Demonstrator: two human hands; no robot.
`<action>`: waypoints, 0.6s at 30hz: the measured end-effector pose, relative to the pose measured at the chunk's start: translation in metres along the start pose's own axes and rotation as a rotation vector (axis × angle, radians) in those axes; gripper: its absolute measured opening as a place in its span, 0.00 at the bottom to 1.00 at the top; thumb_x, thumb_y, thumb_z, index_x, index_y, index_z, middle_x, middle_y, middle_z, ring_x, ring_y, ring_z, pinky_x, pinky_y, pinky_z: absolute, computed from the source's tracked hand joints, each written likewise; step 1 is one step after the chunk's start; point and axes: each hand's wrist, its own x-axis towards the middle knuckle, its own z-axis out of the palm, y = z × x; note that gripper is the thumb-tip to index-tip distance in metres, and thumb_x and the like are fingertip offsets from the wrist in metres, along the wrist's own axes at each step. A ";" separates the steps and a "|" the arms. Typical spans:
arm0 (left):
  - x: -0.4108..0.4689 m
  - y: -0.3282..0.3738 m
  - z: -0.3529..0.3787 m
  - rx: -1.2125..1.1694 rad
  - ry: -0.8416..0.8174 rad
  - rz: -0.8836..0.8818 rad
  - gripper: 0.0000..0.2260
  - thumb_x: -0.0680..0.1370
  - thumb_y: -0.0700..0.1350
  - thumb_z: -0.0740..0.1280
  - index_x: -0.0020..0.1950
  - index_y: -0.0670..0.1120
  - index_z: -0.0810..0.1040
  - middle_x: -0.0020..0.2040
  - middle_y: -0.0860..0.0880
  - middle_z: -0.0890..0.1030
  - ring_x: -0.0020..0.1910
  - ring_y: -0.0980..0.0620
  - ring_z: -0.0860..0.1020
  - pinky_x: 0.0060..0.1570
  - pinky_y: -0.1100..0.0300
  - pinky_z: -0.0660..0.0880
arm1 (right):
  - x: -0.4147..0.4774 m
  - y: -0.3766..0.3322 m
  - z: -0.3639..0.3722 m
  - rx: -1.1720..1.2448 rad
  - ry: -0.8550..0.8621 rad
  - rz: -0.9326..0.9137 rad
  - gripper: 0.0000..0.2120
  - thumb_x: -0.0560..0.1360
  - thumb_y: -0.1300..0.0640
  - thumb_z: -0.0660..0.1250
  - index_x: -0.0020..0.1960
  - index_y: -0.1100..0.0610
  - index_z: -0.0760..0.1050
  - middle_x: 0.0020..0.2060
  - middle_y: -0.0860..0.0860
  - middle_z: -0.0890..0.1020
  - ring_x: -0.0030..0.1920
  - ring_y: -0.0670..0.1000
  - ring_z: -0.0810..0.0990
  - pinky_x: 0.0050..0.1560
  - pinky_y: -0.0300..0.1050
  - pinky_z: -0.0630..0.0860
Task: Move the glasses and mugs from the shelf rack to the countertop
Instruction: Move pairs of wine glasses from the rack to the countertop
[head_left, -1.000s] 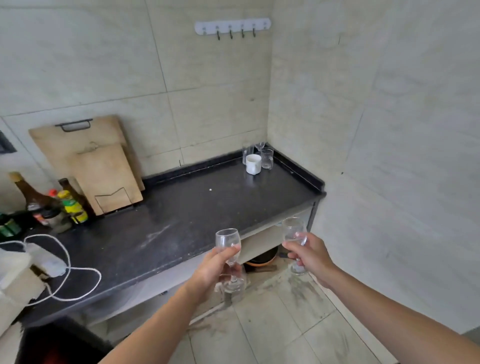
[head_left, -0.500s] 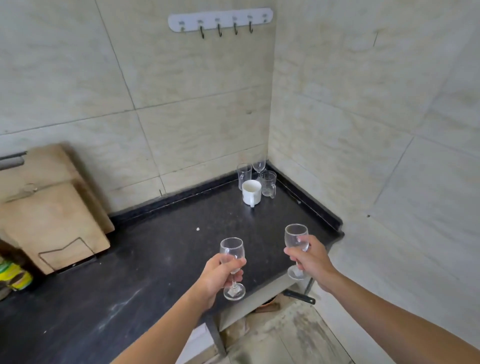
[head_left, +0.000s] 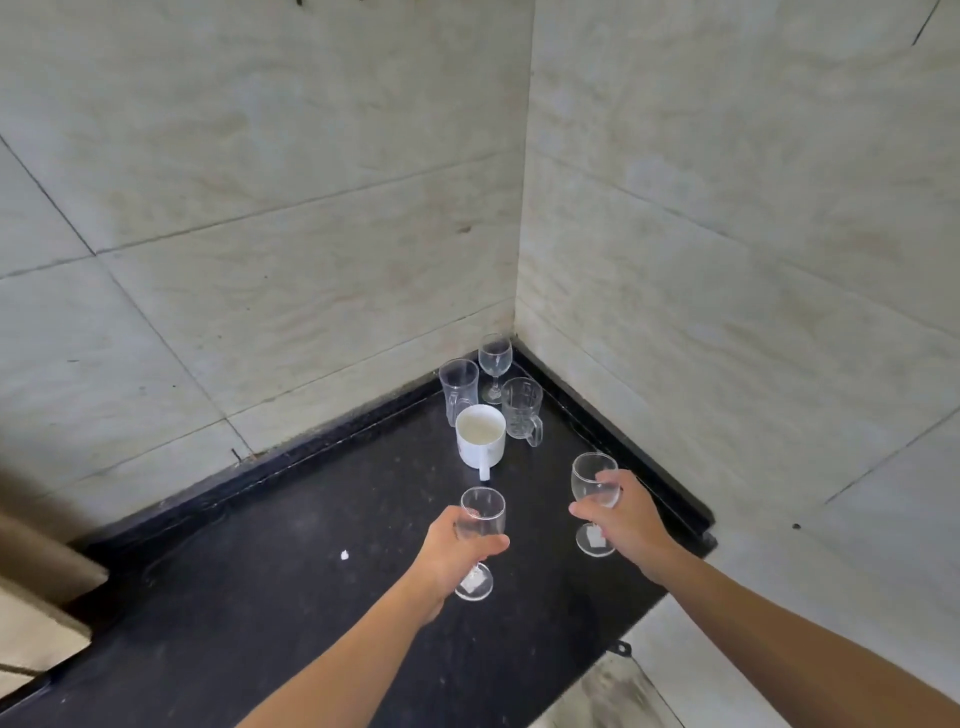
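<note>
From my feed: left hand (head_left: 451, 551) wrapped round a stemmed glass (head_left: 480, 540), right hand (head_left: 626, 519) gripping another wine glass (head_left: 593, 499), both upright over the black countertop (head_left: 260, 597). Can't tell if the bases touch it. In the corner w/ the tiled wall (head_left: 260, 208): white mug (head_left: 480, 435), 2 clear mugs (head_left: 459, 385) (head_left: 522, 409) & 1 small wine glass (head_left: 495, 364)

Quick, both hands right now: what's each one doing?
Left hand: closed around a stemmed wine glass, held over the countertop.
Right hand: closed around a second wine glass.
</note>
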 end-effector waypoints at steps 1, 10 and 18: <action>0.014 0.000 0.004 0.009 0.010 -0.008 0.21 0.67 0.43 0.77 0.57 0.45 0.73 0.48 0.47 0.79 0.40 0.54 0.76 0.41 0.61 0.70 | 0.015 0.001 0.000 -0.019 -0.016 -0.005 0.26 0.66 0.53 0.78 0.59 0.48 0.68 0.54 0.48 0.77 0.50 0.49 0.79 0.47 0.44 0.74; 0.081 0.000 0.034 0.037 0.119 -0.026 0.21 0.65 0.41 0.77 0.50 0.58 0.72 0.51 0.52 0.80 0.49 0.56 0.80 0.34 0.72 0.74 | 0.112 -0.005 0.019 -0.245 -0.156 -0.104 0.33 0.64 0.52 0.79 0.66 0.49 0.69 0.55 0.49 0.78 0.51 0.50 0.79 0.47 0.42 0.74; 0.084 0.012 0.030 0.113 0.163 0.045 0.27 0.62 0.40 0.78 0.58 0.54 0.74 0.55 0.50 0.81 0.54 0.51 0.80 0.58 0.52 0.77 | 0.109 -0.014 0.035 -0.173 -0.123 -0.219 0.31 0.63 0.55 0.79 0.63 0.48 0.71 0.51 0.47 0.81 0.50 0.49 0.81 0.54 0.46 0.77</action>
